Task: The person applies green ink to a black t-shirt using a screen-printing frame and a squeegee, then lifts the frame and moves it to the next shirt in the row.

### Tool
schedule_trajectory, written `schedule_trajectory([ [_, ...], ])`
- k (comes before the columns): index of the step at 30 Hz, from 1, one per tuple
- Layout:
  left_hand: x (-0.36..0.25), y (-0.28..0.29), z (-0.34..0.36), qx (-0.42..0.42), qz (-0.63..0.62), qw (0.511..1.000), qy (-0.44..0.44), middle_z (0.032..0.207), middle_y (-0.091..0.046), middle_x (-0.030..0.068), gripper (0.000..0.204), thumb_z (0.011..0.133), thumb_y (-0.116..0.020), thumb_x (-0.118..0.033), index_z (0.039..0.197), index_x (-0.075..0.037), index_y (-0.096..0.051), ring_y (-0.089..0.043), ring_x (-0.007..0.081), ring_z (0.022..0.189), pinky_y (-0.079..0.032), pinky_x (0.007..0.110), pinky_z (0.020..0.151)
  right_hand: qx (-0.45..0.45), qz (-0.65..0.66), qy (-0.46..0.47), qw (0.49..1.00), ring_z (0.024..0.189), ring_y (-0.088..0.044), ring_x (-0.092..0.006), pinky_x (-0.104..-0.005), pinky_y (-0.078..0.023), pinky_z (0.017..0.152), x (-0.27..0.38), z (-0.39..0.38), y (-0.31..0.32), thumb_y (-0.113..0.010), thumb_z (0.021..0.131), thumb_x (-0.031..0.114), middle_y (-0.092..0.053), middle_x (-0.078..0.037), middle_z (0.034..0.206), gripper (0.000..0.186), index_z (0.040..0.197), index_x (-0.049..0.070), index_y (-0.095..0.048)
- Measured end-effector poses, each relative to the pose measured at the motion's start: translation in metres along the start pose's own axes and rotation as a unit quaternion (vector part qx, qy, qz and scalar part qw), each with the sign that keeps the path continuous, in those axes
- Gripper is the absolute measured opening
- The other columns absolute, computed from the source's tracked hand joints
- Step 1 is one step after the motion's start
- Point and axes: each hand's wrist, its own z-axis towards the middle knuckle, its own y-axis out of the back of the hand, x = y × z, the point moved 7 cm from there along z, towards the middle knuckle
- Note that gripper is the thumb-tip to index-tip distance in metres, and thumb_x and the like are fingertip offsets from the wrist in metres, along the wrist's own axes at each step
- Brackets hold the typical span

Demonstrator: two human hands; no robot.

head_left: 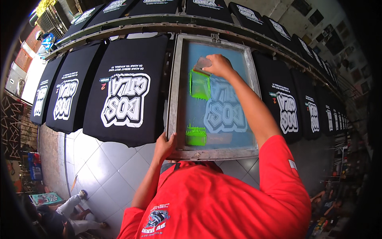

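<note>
My right hand (217,65) is closed on a small grey squeegee (202,64), held at the top edge of an upper patch of bright green ink (199,87) on a light-blue mesh screen. A lower green patch (195,137) lies near the bottom left. Pale lettering shows through the mesh. My left hand (166,144) grips the left side of the screen's metal frame (213,153), near its lower corner.
Black printed T-shirts on boards (99,51) line both sides and a rear row (205,10), along metal rails (131,24). Below is a tiled floor (101,165). A seated person (67,215) is at lower left; other people (330,209) are dimly visible at lower right.
</note>
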Motion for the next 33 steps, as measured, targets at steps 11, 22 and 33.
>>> schedule_trajectory([
  [11,0.012,-0.004,0.003,0.012,-0.04,0.999,0.016,0.059,-0.06,0.0197,0.041,0.087,-0.061,-0.034,0.087,0.007,-0.057,-0.065,0.028,0.055,-0.048,0.037,0.052,-0.111,-0.071,0.092,0.987,0.08,-0.062,-0.0284,-0.0419,-0.046,0.073,0.019,-0.056,-0.066,-0.074,0.069,0.024,-0.064,-0.01,0.085,0.026,0.087,0.011,-0.061],
  [22,0.021,-0.009,0.005,0.046,-0.021,0.997,0.053,0.069,-0.061,0.0053,0.03,0.091,-0.057,-0.022,0.106,0.004,-0.057,-0.057,0.0094,0.057,-0.046,0.028,0.051,0.037,-0.059,-0.007,0.998,0.079,-0.064,-0.03,-0.0433,-0.05,0.068,-0.006,0.009,-0.041,-0.075,0.066,0.02,-0.065,-0.012,0.079,0.022,0.083,0.011,-0.065],
  [33,0.011,-0.002,0.001,-0.008,-0.054,0.998,0.008,0.057,-0.06,0.0167,0.039,0.087,-0.06,-0.033,0.087,0.007,-0.058,-0.062,0.0242,0.051,-0.047,0.036,0.05,0.023,-0.037,-0.006,0.999,0.084,-0.061,-0.0296,-0.0421,-0.047,0.074,0.052,-0.103,-0.034,-0.073,0.068,0.02,-0.065,-0.01,0.085,0.027,0.092,0.01,-0.066],
])
